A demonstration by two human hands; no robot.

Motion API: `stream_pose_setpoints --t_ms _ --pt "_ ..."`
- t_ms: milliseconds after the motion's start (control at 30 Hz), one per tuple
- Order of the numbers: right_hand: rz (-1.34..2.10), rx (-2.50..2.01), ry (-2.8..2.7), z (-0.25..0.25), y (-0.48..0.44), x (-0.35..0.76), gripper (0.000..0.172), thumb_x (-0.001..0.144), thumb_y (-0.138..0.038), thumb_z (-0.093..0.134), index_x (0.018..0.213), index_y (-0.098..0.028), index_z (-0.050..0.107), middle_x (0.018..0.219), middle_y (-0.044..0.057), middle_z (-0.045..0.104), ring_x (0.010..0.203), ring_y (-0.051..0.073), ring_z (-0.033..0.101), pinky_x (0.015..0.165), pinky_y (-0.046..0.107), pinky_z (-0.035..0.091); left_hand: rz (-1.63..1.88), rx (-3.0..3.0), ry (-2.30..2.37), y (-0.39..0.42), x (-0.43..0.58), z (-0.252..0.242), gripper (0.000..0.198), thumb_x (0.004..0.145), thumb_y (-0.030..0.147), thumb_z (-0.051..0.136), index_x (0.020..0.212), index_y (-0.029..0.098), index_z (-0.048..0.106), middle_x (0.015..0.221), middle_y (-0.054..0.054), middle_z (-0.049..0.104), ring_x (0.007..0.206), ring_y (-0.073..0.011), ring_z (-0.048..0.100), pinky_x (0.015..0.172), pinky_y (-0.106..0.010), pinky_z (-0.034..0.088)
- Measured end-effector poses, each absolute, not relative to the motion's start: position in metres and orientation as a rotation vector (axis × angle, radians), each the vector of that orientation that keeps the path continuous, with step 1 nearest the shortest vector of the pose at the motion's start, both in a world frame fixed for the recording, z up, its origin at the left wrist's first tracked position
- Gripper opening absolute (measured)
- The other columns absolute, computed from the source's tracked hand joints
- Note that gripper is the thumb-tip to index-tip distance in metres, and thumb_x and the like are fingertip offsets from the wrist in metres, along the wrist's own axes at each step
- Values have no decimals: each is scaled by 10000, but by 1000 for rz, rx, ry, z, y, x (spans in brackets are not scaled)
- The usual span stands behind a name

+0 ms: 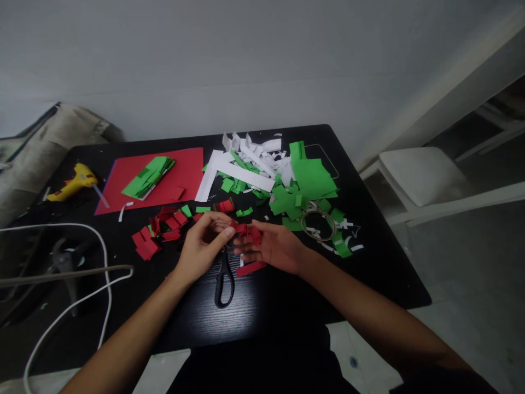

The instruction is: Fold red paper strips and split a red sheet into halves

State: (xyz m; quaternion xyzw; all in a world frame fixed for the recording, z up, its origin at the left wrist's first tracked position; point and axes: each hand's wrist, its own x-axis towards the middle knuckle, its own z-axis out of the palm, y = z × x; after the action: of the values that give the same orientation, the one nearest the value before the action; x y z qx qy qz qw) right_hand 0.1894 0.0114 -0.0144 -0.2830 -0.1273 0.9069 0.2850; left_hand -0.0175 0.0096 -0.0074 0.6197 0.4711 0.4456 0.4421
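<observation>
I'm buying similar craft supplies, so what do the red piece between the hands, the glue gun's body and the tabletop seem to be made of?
Red piece: likely paper or thin card, matte, judging by its flat colour and thin, bent edges.
Glue gun: probably plastic, from its smooth yellow moulded body.
Tabletop: black, slightly glossy; fine grain lines in the glare suggest wood or a wood-look laminate.

Red paper piece (248,231), folded, between left hand (204,247) and right hand (279,247)

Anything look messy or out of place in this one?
Mainly clutter: white scraps and green scraps lie jumbled toward the back of the black table, and a white cable loops untidily at the left. No clear damage shows.
</observation>
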Motion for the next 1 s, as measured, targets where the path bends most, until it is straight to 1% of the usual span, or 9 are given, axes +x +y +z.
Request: stream_pose_setpoints --t_ms 167,300,367,500,633,767,1000 --pt "2418 -760 -303 -16 12 190 288 1010 -350 576 997 -121 750 905 84 803 815 176 770 789 284 604 1093 1573 1187 9 -19 -9 296 912 456 730 1036 191 692 963 -56 732 829 -166 702 792 -298 586" --pt "2409 -748 -297 -17 13 190 209 973 -295 639 1029 -120 739 985 95 804 873 172 777 837 282 607 1079 1619 1199 10 -18 -11 302 921 468 712 1037 191 684 938 -53 732 822 -174 703 789 -309 593" --pt "2398 -745 -295 -18 13 190 191 961 -281 661 1025 -118 738 990 98 805 892 171 779 852 281 607 1069 1646 1185 10 -18 -12 296 928 463 704 1040 190 683 922 -48 732 808 -172 702 779 -305 593" --pt "2356 -769 -316 -20 14 189 198 943 -294 706 993 -108 751 929 85 801 865 164 774 840 273 616 1047 1711 1153 10 -17 -11 263 942 436 692 1039 192 696 914 -44 738 800 -167 701 759 -288 582" --pt "2321 -785 -292 -21 14 189 128 922 -255 740 902 -129 751 833 48 788 760 138 749 775 256 624 1026 1769 1175 9 -16 -9 261 953 438 673 1030 192 713 927 -54 761 803 -178 708 752 -297 584" --pt "2326 -785 -296 -20 15 189 153 934 -256 734 860 -122 740 781 35 762 708 124 730 731 234 616 1026 1788 1198 9 -17 -9 267 954 439 668 1026 187 718 936 -55 768 814 -178 711 762 -297 587" --pt "2305 -790 -319 -18 13 189 174 943 -280 721 866 -128 752 813 39 767 729 124 721 757 246 610 1013 1822 1190 8 -15 -11 230 961 411 659 1020 196 716 898 -44 771 786 -178 710 731 -296 586"
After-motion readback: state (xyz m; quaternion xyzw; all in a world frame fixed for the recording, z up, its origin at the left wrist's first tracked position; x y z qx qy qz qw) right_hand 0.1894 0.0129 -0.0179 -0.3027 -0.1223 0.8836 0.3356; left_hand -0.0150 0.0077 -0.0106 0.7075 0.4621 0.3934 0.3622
